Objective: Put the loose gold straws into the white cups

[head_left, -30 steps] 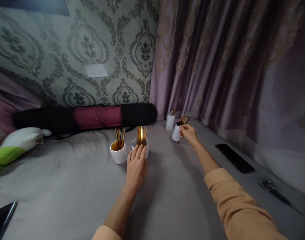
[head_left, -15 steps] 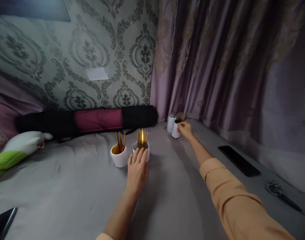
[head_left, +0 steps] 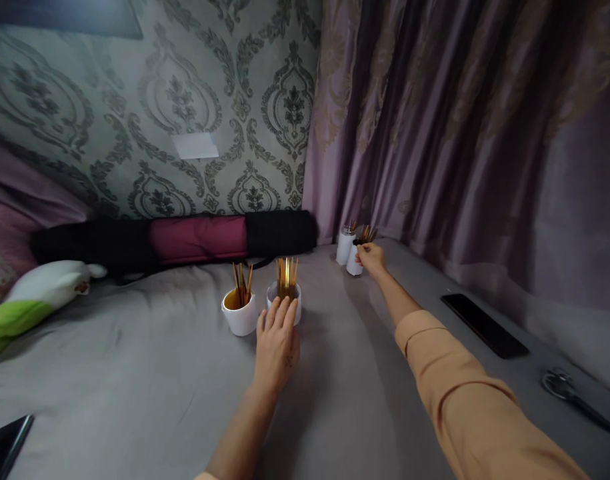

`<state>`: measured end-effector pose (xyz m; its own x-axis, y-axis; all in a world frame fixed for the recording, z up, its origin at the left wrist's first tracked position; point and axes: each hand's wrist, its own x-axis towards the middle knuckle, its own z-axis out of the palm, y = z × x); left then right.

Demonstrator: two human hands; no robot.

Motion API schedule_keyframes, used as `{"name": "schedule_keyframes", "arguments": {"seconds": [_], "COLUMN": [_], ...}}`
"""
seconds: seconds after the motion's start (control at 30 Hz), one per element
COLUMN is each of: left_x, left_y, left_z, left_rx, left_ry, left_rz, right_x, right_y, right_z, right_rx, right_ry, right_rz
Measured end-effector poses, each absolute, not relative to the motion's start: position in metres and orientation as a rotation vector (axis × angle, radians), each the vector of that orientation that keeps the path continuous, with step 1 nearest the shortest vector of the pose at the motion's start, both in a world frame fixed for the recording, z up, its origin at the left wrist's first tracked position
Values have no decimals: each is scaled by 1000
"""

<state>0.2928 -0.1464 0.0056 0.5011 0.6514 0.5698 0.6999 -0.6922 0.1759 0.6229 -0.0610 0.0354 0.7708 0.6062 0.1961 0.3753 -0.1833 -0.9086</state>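
Observation:
My left hand (head_left: 279, 340) rests against the near side of a white cup (head_left: 297, 312), fingers stretched out and slightly apart. Thin brown sticks (head_left: 287, 273) stand upright in that cup. Just left of it is another white cup (head_left: 241, 321), yellowish inside, with several sticks (head_left: 242, 285) leaning in it. Farther off by the curtain, my right hand (head_left: 373, 257) is closed at the rim of a white container (head_left: 354, 262), thumb and fingers pinched there. Sticks (head_left: 367, 234) poke out above it. Close behind stands a taller white container (head_left: 345, 245) with sticks.
A long black and maroon rolled bag (head_left: 199, 240) lies along the wall. On the right are a black phone (head_left: 485, 325) and a dark-handled metal object (head_left: 577, 399). A white and green plush toy (head_left: 45, 293) lies left, a dark tablet-like device (head_left: 7, 443) nearer. Grey cloth (head_left: 135, 387) covers the surface.
The view has shifted slightly, so most things sit a little farther right. Both hands keep their places at the same containers.

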Motion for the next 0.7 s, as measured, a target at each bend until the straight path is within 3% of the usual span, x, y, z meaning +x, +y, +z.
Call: {"name": "schedule_keyframes", "arguments": {"seconds": [0.7], "left_x": [292], "left_y": [-147], "left_z": [7], "left_rx": [-2671], "left_ry": [-1196], "left_rz": [-967], "right_x": [605], "right_y": [-57], "right_z": [32], "right_rx": [-1818], "right_ry": [-768], "right_rz": [269]}}
